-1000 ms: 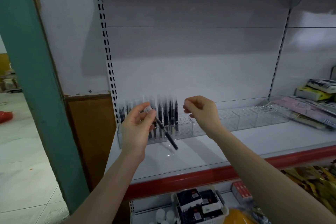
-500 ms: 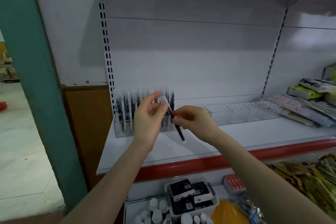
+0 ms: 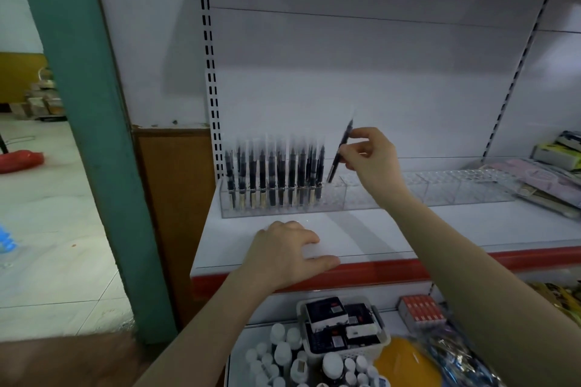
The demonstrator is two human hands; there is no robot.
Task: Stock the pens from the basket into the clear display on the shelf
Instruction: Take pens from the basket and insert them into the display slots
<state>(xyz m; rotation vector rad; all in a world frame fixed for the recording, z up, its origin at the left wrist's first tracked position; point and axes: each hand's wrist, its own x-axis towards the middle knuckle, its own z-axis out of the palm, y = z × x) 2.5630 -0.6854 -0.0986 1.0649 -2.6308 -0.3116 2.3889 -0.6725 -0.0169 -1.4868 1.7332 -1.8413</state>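
The right hand pinches a black pen between thumb and fingertips, holding it tilted, its lower tip just above the clear display at the first free slots beside the filled section. The display stands along the back of the white shelf; its left end holds a row of upright pens, dark-bodied with pale caps, while the compartments to the right show only clear plastic. The left hand rests flat on the front of the shelf, fingers relaxed and spread, thumb lying along the red edge strip, holding nothing. Below the shelf, a white basket contains dark boxes with white labels; whether loose pens lie in it cannot be determined. Small white bottles stand to the left of the basket, and a red box sits to its right. A green post rises at the left of the shelving unit. Packaged goods lie at the far right of the shelf.
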